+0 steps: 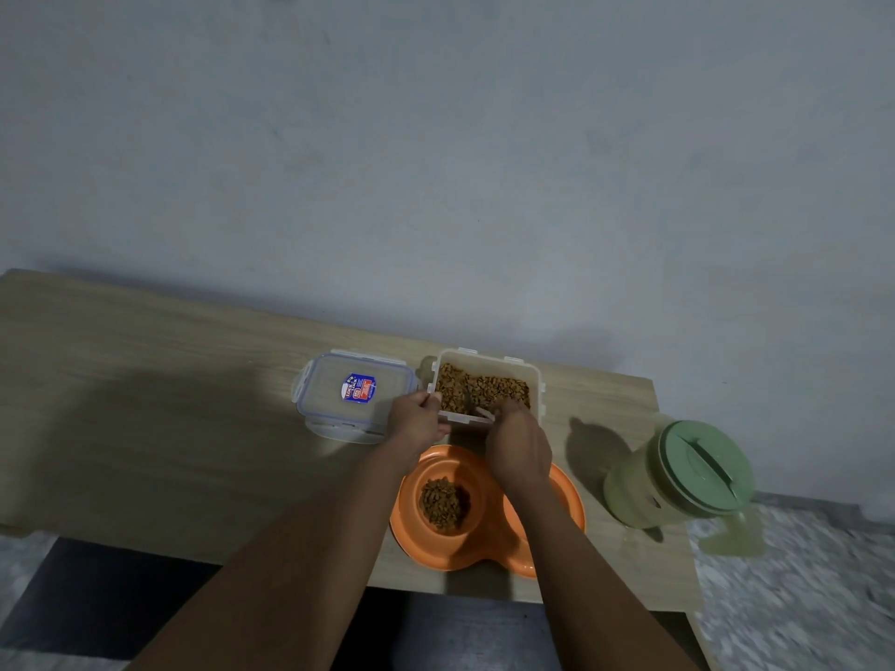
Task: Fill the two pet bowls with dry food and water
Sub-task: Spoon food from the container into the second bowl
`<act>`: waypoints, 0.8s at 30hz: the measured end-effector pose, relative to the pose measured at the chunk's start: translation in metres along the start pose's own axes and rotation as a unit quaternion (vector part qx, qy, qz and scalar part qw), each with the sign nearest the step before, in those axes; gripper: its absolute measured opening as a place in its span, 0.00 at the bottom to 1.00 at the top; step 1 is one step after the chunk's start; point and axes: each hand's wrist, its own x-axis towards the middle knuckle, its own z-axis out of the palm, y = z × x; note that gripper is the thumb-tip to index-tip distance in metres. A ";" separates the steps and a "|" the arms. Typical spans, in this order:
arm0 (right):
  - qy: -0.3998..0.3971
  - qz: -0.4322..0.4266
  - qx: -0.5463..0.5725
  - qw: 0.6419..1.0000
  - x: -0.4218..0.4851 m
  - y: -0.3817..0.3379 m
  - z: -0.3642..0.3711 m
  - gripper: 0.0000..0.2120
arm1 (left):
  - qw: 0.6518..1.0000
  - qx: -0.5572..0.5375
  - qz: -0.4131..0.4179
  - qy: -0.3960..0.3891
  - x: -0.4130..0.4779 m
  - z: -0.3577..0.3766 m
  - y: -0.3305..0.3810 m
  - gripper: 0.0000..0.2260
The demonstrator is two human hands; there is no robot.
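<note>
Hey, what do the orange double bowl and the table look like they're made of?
Orange double bowl: likely moulded plastic, smooth, slightly glossy, uniform colour, rounded rims. Table: wood-look top, matte, pale grain lines; solid wood or laminate, cannot tell.

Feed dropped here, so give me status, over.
Left grip holds food container; right grip in its kibble. Left bowl part filled; right bowl hidden under arm. Jug lidded, aside.

Both forearms extended forward; left hand (419, 423) curled, gripping; right hand (518, 445) fingers bent down (grip unclear).

Fingers of the right hand (518, 447) dip unseen into the kibble container (484, 366).
</note>
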 end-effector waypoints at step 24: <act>0.076 -0.004 0.132 0.988 -0.056 0.036 -0.029 0.06 | 1.000 -0.004 -0.011 -0.002 -0.013 -0.001 0.011 0.16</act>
